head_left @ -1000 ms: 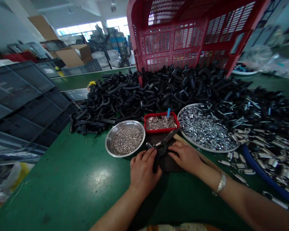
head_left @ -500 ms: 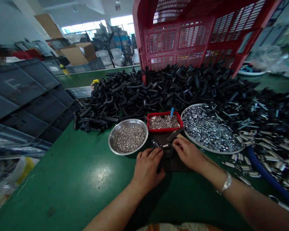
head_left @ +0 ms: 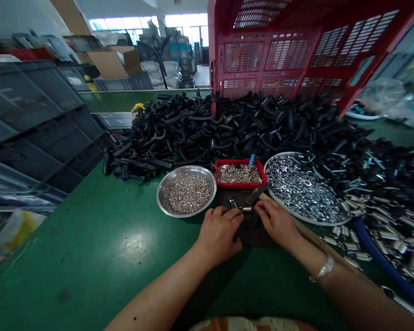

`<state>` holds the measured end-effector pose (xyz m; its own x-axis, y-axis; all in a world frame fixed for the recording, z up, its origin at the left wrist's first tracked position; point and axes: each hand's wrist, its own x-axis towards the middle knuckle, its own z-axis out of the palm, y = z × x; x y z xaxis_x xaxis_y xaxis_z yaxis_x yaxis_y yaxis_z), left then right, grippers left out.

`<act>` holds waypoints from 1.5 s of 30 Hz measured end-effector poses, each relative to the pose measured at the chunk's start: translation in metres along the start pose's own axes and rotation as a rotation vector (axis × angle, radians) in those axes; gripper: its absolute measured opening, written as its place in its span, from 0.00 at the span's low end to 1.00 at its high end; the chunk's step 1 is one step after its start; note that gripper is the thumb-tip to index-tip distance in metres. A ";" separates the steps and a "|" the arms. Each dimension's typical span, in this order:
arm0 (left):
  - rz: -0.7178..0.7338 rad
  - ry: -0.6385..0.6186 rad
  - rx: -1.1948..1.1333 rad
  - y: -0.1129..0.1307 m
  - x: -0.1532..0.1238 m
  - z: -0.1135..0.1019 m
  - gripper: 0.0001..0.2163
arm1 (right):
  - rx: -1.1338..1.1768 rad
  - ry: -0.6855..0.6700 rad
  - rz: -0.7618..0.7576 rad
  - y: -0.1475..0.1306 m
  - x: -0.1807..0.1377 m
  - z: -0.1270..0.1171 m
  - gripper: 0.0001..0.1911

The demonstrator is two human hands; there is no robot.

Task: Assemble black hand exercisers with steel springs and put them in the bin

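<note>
My left hand point(head_left: 221, 233) is closed around a black plastic part point(head_left: 247, 219) on a dark mat point(head_left: 253, 235) on the green table. My right hand point(head_left: 278, 221) pinches a small metal spring point(head_left: 245, 209) at the top of that part. A hammer with a wooden handle point(head_left: 258, 194) lies just behind my right fingers. Right behind the mat stand a round steel bowl of small metal rings point(head_left: 186, 191), a red tray of pins point(head_left: 239, 174) and a wide steel plate of nuts point(head_left: 298, 186).
A big heap of black plastic parts point(head_left: 248, 128) covers the back of the table under a tipped red crate point(head_left: 296, 46). Metal sleeves point(head_left: 382, 230) and a blue hose point(head_left: 379, 255) lie at the right. Dark grey crates point(head_left: 31, 124) stand at the left.
Both hands have shifted slightly toward each other on the black part; my right fingers now pinch the spring at its top. The view has drifted to the left and down.
</note>
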<state>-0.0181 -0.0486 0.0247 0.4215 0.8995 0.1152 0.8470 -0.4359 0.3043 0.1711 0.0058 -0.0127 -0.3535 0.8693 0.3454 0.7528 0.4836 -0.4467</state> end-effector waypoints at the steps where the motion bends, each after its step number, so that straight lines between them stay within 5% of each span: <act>1: 0.001 0.000 -0.003 0.000 0.000 0.000 0.23 | -0.003 -0.005 0.011 0.001 -0.001 -0.001 0.08; 9: 0.003 -0.016 -0.008 -0.002 0.000 -0.002 0.23 | 0.161 -0.035 0.174 -0.008 0.009 -0.007 0.09; 13: 0.009 -0.003 -0.005 -0.003 0.000 -0.001 0.23 | 0.083 -0.071 0.108 -0.011 0.012 -0.005 0.09; 21: 0.004 0.005 -0.019 -0.003 -0.001 0.001 0.22 | 0.033 0.070 0.034 -0.007 0.000 0.004 0.09; 32: -0.004 -0.015 -0.023 -0.002 0.000 -0.001 0.22 | 0.056 0.049 0.119 -0.003 0.000 0.002 0.09; 45: -0.008 0.017 -0.025 -0.003 -0.001 0.003 0.22 | -0.044 0.042 0.014 0.001 -0.001 0.007 0.07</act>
<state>-0.0201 -0.0486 0.0211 0.4090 0.9035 0.1285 0.8421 -0.4279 0.3284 0.1686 0.0058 -0.0191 -0.3203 0.8703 0.3743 0.7813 0.4661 -0.4152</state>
